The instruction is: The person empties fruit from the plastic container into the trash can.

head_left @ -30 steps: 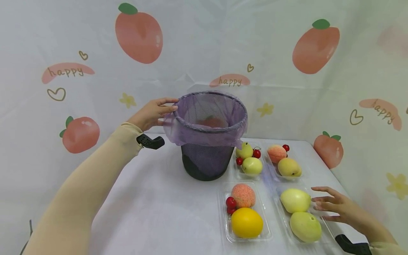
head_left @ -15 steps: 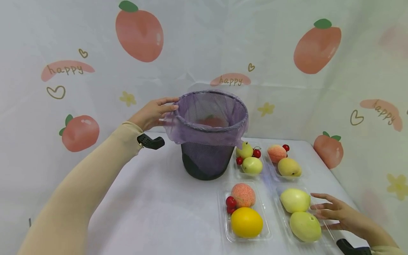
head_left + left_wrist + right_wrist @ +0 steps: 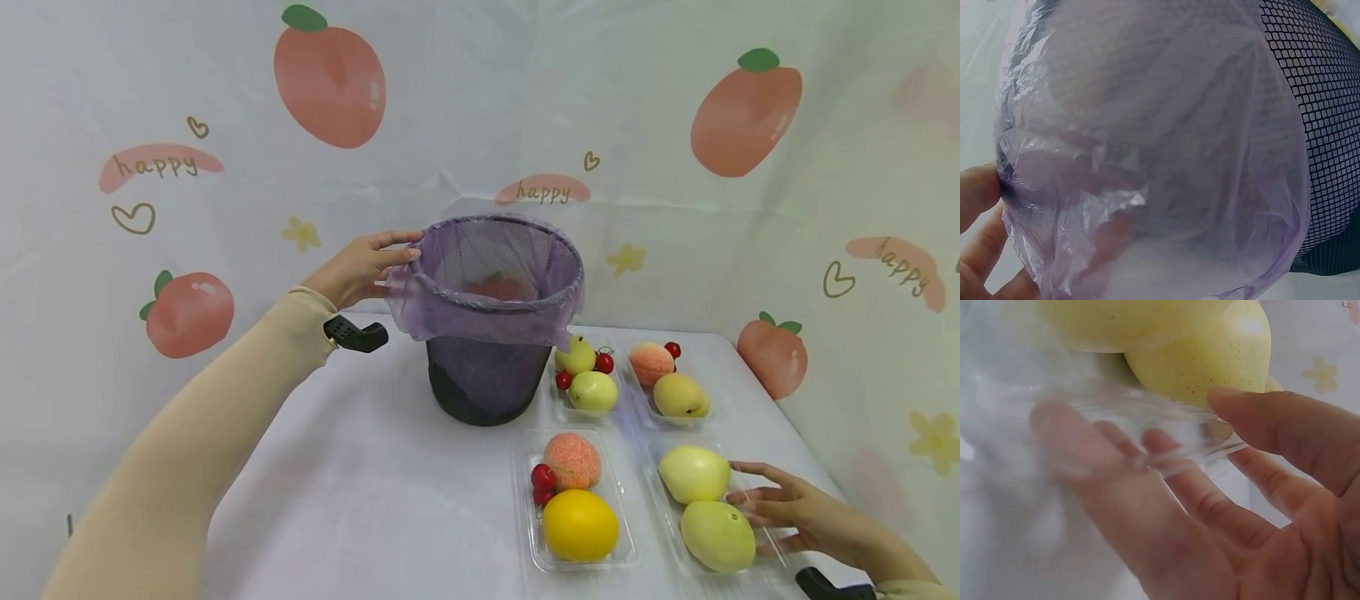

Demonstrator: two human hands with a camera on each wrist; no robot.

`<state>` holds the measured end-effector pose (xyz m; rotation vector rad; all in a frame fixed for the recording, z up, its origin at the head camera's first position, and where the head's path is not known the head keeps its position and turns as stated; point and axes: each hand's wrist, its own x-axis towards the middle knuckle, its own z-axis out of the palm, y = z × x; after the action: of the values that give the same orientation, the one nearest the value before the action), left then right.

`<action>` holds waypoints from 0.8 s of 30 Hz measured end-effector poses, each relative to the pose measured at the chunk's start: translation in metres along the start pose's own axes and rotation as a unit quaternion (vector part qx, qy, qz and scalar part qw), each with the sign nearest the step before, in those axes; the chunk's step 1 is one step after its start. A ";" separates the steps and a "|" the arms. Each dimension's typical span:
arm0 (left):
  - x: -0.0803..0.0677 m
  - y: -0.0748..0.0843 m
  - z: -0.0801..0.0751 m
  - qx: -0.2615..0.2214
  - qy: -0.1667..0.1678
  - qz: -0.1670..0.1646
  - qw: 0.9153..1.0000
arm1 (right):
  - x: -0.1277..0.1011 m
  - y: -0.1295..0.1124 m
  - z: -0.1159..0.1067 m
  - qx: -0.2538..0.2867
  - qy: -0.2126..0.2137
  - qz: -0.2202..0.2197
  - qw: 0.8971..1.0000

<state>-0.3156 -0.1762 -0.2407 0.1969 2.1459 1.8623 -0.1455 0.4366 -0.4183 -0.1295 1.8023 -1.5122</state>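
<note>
A mesh wastebasket (image 3: 491, 375) stands upright on the table, lined with a purple plastic bag (image 3: 487, 325) folded over its rim. My left hand (image 3: 360, 268) holds the wastebasket's rim through the bag on the left side; in the left wrist view, bag film blurs part of the fingers (image 3: 979, 194). At the right, my right hand (image 3: 813, 517) grips the side of a clear plastic tray (image 3: 675, 546) that carries two pale green-yellow fruits (image 3: 708, 508). In the right wrist view, some fingers (image 3: 1204, 500) lie behind or under the clear wall, and the thumb (image 3: 1260, 415) is at its edge.
Three other clear trays stand on the table. One (image 3: 534, 546) bears an orange-yellow fruit, a peach and cherries. Behind it, beside the wastebasket, one (image 3: 558, 408) has two green fruits and cherries. Another (image 3: 697, 408) has two fruits and cherries. A printed curtain (image 3: 465, 108) hangs behind.
My right hand has shifted slightly down and left, from beside the tray of green-yellow fruits onto its side. The left hand and the wastebasket stay where they were.
</note>
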 end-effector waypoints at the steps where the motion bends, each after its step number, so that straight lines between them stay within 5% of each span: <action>1: 0.000 0.000 0.000 0.000 0.000 0.000 1.000 | 0.000 0.000 0.000 0.004 -0.007 -0.005 1.000; 24: 0.001 -0.001 0.001 0.000 0.005 -0.003 1.000 | -0.005 0.004 0.002 0.047 -0.077 -0.013 0.996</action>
<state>-0.3164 -0.1754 -0.2416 0.1820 2.1514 1.8634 -0.1396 0.4389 -0.4199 -0.2176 1.6117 -1.5574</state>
